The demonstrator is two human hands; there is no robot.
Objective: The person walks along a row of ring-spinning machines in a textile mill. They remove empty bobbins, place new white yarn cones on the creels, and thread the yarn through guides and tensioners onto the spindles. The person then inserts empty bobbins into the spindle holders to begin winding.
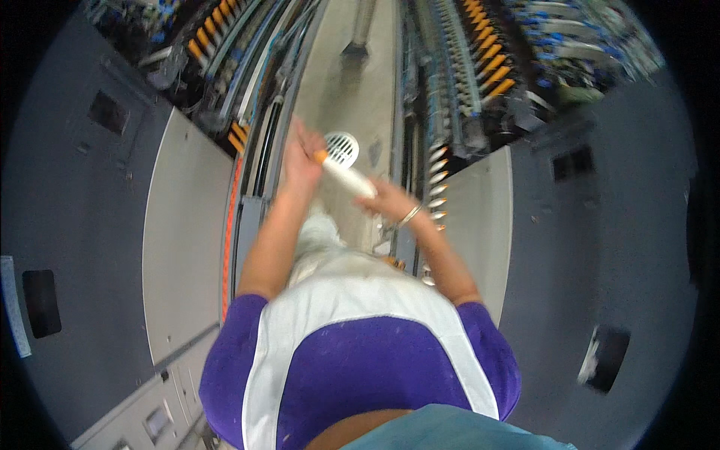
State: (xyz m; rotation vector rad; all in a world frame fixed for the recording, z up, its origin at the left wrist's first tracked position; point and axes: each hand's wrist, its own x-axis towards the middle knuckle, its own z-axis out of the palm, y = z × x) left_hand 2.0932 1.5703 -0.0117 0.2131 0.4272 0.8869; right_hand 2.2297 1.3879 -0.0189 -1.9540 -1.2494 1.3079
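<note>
One slender white cylinder [349, 178] with an orange tip [321, 157] is above the pale aisle floor [322, 86], its right end held in the bare right hand [391, 201], its tip at the bare left hand [302, 156], whose closure blur conceals; steady, end-only contact should best protect its surface.

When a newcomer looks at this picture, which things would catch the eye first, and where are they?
Probably the white tube near the centre, slanting with its orange end by the left hand and its other end in the right hand. Next, the bright purple shirt with a white apron, at the lower middle. Then the rows of orange pieces at upper left and upper right.
</note>
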